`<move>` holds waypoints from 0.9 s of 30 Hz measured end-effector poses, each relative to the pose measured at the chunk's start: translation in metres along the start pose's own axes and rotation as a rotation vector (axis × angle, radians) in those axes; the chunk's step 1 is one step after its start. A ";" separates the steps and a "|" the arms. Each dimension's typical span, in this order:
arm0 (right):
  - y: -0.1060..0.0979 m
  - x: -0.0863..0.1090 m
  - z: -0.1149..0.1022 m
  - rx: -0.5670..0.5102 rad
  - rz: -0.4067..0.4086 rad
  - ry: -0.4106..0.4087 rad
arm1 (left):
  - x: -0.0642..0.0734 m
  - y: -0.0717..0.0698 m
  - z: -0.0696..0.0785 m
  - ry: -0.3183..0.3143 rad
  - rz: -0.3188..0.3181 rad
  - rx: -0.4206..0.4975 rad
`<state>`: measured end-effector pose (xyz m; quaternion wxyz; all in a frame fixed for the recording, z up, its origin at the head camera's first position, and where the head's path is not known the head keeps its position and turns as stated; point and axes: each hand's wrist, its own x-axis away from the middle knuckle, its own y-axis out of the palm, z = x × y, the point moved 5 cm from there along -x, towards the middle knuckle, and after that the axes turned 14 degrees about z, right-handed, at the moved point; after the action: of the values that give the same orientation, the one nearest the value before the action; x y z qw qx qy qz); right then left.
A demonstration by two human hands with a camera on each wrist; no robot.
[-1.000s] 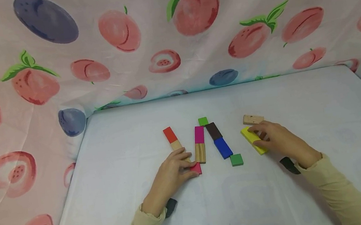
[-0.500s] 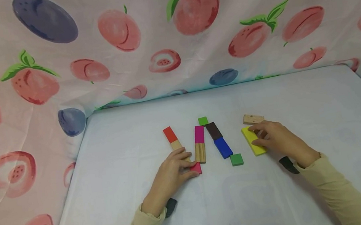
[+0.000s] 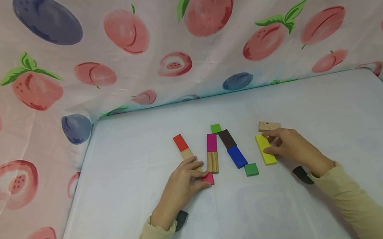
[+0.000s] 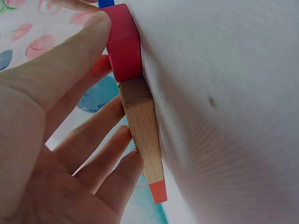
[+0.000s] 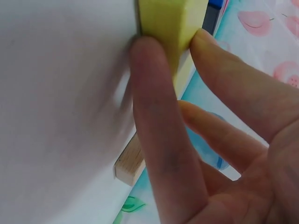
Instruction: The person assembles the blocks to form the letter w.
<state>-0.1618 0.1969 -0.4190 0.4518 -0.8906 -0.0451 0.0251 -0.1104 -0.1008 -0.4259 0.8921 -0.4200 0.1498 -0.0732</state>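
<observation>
In the head view my left hand [image 3: 181, 180] pinches a pink block [image 3: 207, 179] between thumb and forefinger. Its other fingers touch a plain wooden block [image 4: 142, 126] lined up with the pink one; an orange-red block [image 3: 180, 142] is at the far end of that row. My right hand [image 3: 296, 147] holds a long yellow block [image 3: 265, 152], with the thumb on its side and a finger by its far end. The yellow block lies on the table. A speckled wooden block [image 3: 268, 125] lies just beyond it.
Between the hands, a magenta block [image 3: 211, 143] meets a striped wooden block [image 3: 212, 162]. Beside them a light green block [image 3: 216, 128], a dark brown block [image 3: 227, 139], a blue block [image 3: 237, 157] and a green block [image 3: 251, 169] form a slanting line. Fruit-printed cloth [image 3: 172, 36] hangs behind the table.
The yellow block has turned from a slant to nearly straight, its near end swinging left, with my right hand shifting slightly left. My left hand stays put.
</observation>
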 end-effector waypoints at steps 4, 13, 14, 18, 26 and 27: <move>0.002 -0.002 0.000 -0.017 0.013 0.003 | 0.000 0.000 0.000 0.000 0.001 0.002; 0.004 -0.002 -0.004 -0.042 0.044 0.011 | 0.000 -0.001 0.001 0.005 -0.001 0.001; 0.004 -0.002 -0.004 -0.047 0.048 0.018 | 0.000 -0.001 0.001 0.006 0.000 -0.001; 0.007 -0.003 -0.007 -0.060 0.063 0.031 | 0.000 0.000 0.000 0.007 0.005 -0.010; 0.008 -0.004 -0.010 -0.052 0.072 0.015 | 0.000 0.000 0.000 0.001 0.004 0.001; 0.008 -0.004 -0.010 -0.049 0.074 0.012 | 0.000 0.000 0.000 0.001 0.004 0.002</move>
<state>-0.1649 0.1840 -0.4195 0.4289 -0.9026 -0.0100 0.0354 -0.1101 -0.1009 -0.4259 0.8926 -0.4187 0.1512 -0.0718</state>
